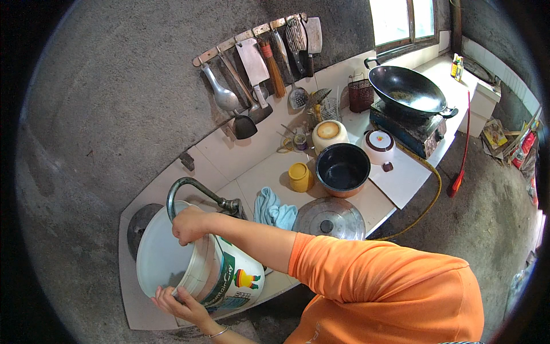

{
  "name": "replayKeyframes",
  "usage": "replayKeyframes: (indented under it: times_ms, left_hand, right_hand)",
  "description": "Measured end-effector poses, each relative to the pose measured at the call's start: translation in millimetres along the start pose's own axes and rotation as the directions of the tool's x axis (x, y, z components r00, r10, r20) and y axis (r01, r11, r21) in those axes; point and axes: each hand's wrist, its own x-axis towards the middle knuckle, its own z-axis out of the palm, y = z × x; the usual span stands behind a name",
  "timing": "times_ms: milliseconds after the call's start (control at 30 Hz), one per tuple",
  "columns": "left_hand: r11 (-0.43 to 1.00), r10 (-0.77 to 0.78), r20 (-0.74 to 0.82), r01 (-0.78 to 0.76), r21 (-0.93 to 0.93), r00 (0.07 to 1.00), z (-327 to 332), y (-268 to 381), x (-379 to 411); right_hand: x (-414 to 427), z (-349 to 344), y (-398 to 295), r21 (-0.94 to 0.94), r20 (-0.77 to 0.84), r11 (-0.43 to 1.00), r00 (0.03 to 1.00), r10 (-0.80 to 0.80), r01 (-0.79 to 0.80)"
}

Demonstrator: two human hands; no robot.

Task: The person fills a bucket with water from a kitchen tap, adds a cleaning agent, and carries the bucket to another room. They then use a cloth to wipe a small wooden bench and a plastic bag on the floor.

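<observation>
A white plastic bucket with a printed label lies tilted on its side at the sink end of the counter, its mouth facing left. My left hand, with a bangle at the wrist, holds the bucket's lower rim, fingers spread along it. Curled into a fist, my right hand is at the upper part of the bucket's mouth. Whether it grips the rim or something else is hidden. A curved metal faucet arches down right beside that fist. Behind the bucket, part of a dark round basin shows.
Beside the faucet lie a light blue cloth and a metal lid. A yellow cup, black-lined pot and upturned bowl stand farther along. A wok rests on a stove. Cleavers and ladles hang on the wall.
</observation>
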Motion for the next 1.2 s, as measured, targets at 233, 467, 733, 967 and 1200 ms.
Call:
replayKeyframes:
  times_ms: [233,467,733,967,1200]
  left_hand:
    - [1.000,0.003,-0.004,-0.003,0.000,1.000,1.4,-2.1,-0.4]
    - [1.000,0.004,-0.015,-0.004,0.001,1.000,2.1,-2.1,-0.2]
    - [1.000,0.002,0.004,-0.002,-0.004,1.000,1.3,-4.8,-1.9]
    - [1.000,0.001,-0.025,-0.001,-0.003,1.000,2.5,-1.6,-1.1]
    - [0.997,0.005,-0.030,-0.008,-0.072,1.000,4.3,-4.7,-2.4]
  right_hand:
    - [-1.2,-0.3,-0.4,-0.005,-0.016,1.000,1.000,-0.017,0.017]
    - [-1.0,-0.5,0.3,-0.007,-0.016,1.000,1.000,-0.015,0.015]
    - [-0.6,-2.0,-2.4,-0.013,0.007,1.000,1.000,0.000,0.000]
    - [-0.5,-2.1,-1.2,-0.016,0.010,1.000,1.000,0.008,-0.008]
    - [0.5,1.3,2.8,-0.005,-0.023,1.000,0.999,-0.028,0.028]
